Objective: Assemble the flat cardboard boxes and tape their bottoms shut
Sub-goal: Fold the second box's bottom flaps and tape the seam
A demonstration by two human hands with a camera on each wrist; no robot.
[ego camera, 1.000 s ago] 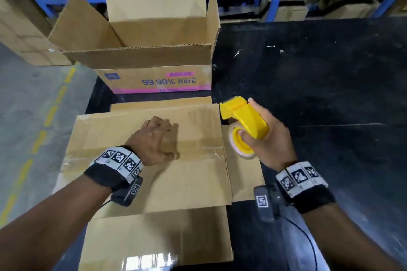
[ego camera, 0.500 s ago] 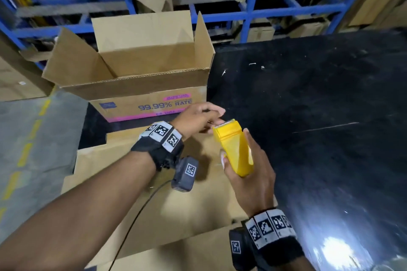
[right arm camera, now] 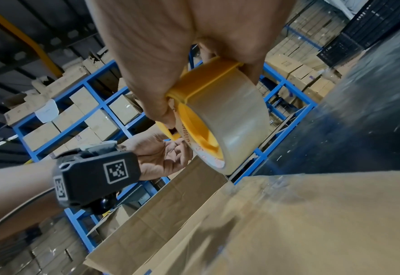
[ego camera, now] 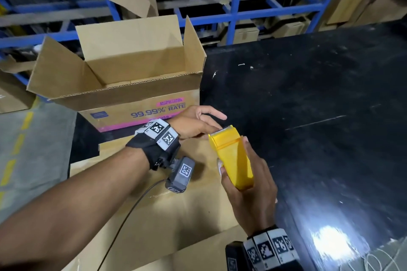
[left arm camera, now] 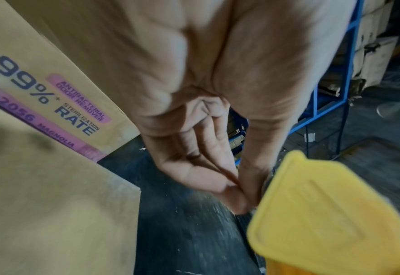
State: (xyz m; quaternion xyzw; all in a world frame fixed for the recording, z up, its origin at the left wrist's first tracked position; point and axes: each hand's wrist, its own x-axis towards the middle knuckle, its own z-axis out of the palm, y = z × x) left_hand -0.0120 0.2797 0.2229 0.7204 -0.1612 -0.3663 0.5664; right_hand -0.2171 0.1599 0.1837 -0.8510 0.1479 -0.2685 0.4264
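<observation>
The far open box (ego camera: 141, 103) reads "99.99% STERILIZATION RATE", "ANTIBACTERIAL ODOR REMOVER" on a pink label, "MAGNOLIA" on its pink stripe.

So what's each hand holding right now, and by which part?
The right hand grips the yellow tape dispenser round its body. The left hand fingers pinch at its cutter end, probably the tape end; the tape itself can't be made out.

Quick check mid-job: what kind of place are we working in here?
Most likely a warehouse packing area: blue steel racking stacked with brown cardboard cartons, a black worktable, and a yellow handheld tape dispenser over flat cardboard.
</observation>
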